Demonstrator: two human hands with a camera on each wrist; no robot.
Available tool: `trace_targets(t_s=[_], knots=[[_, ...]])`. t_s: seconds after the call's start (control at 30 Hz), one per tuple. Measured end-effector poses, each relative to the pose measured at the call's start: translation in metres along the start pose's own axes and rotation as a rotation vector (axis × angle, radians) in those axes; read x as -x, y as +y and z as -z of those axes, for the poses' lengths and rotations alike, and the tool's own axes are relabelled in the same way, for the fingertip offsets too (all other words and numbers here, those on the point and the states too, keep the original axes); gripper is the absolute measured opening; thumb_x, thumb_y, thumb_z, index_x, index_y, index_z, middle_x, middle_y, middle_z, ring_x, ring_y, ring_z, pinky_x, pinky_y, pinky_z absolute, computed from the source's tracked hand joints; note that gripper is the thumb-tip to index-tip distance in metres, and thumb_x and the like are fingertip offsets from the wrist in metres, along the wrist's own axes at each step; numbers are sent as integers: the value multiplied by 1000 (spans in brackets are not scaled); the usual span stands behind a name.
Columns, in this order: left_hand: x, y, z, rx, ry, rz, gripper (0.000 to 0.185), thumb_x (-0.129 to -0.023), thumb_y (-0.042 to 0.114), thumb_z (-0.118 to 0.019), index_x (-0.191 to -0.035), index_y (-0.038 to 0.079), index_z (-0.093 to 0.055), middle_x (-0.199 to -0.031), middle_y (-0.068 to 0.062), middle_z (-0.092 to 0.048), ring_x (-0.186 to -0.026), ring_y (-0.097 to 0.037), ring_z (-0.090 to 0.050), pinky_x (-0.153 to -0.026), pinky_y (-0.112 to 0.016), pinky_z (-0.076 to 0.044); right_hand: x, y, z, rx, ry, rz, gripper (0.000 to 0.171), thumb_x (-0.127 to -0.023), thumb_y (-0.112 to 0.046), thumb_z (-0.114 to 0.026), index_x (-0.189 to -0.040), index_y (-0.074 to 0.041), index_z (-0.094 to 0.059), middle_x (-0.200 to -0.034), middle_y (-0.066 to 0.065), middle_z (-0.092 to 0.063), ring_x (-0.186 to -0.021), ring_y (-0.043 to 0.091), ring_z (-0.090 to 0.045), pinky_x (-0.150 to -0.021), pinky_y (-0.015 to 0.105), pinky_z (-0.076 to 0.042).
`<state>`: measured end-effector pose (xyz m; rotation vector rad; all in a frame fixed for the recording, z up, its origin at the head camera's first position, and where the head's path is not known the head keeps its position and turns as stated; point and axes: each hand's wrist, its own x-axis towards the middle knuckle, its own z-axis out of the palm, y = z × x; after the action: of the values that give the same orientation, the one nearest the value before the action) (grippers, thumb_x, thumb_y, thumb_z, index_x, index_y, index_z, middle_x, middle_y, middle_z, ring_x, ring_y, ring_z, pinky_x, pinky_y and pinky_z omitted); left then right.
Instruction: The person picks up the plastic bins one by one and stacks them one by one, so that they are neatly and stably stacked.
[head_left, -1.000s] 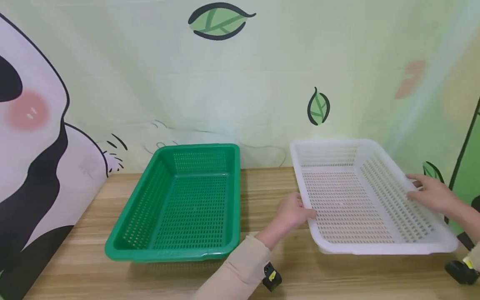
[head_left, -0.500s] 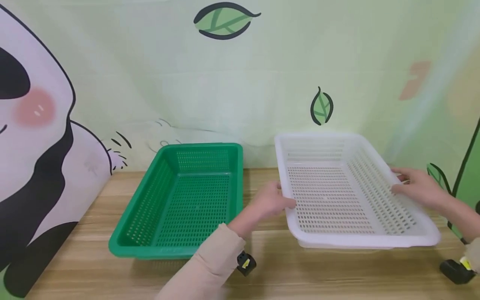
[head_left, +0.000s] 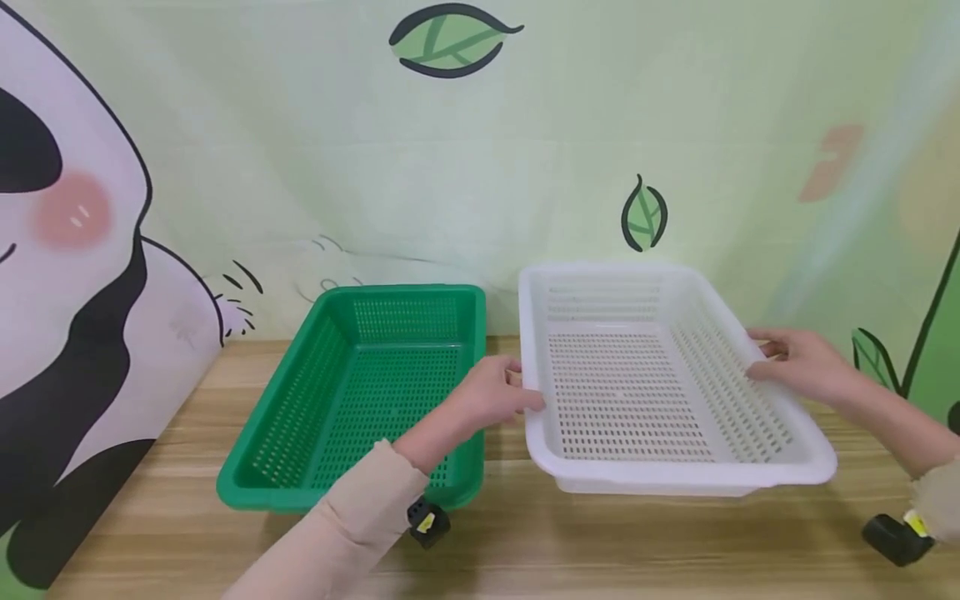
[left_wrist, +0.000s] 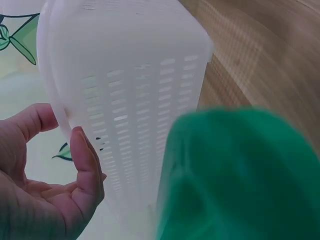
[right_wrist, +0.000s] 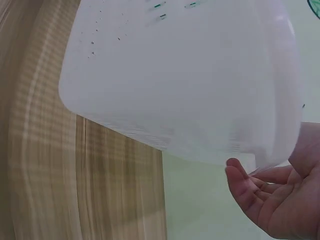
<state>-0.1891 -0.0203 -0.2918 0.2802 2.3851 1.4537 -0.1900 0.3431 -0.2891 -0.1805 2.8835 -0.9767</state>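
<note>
The white basket [head_left: 637, 392] hangs between the two hands, raised above the wooden table [head_left: 150, 533], just right of the green basket [head_left: 360, 400]. The left hand [head_left: 491, 400] grips its left rim with thumb on top and fingers curled beneath. The right hand [head_left: 798, 362] clasps the right rim likewise. Both forearms reach forward, sleeves showing.

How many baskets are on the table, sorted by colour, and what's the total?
Green basket: 1
White basket: 1, with the left hand and right hand gripping its side rims
Total: 2 baskets
</note>
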Motion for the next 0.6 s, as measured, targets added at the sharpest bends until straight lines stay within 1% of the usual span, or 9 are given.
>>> trace_targets(t_s=[0.13,0.3,0.5,0.6], knots=[[7,-1,18,9,6,19,47,-76,10,-65,-119,-3,-49,-90,-11,-63,-78,-19,-60,-67,-32,-52,-2,-12,-5,-51,26,9,64,-88,-16,-55,-135,16,-24,-113,32,-50,-76,13,-61,-62,27,-50],[15,-3,39,-10,37,34,48,-77,10,-64,-121,-2,-48,-94,-13,-63,-79,-20,-62,-71,-36,-53,-1,-32,-14,-171,78,7,63,-89,-17,-54,-137,10,-25,-115,29,-50,-73,4,-59,-62,27,-52],[19,-3,59,-45,62,-8,46,-78,10,-63,-120,-2,-48,-95,-14,-64,-83,-22,-63,-72,-38,-53,1,-56,-23,-284,152,-28,63,-88,-16,-53,-139,6,-24,-117,27,-47,-71,1,-59,-63,27,-53],[22,-1,69,-54,73,-22,46,-79,11,-62,-120,-1,-48,-96,-14,-63,-85,-22,-63,-72,-38,-53,-1,-65,-25,-324,165,-33,64,-89,-18,-53,-141,4,-23,-120,25,-46,-72,-1,-57,-64,26,-53]])
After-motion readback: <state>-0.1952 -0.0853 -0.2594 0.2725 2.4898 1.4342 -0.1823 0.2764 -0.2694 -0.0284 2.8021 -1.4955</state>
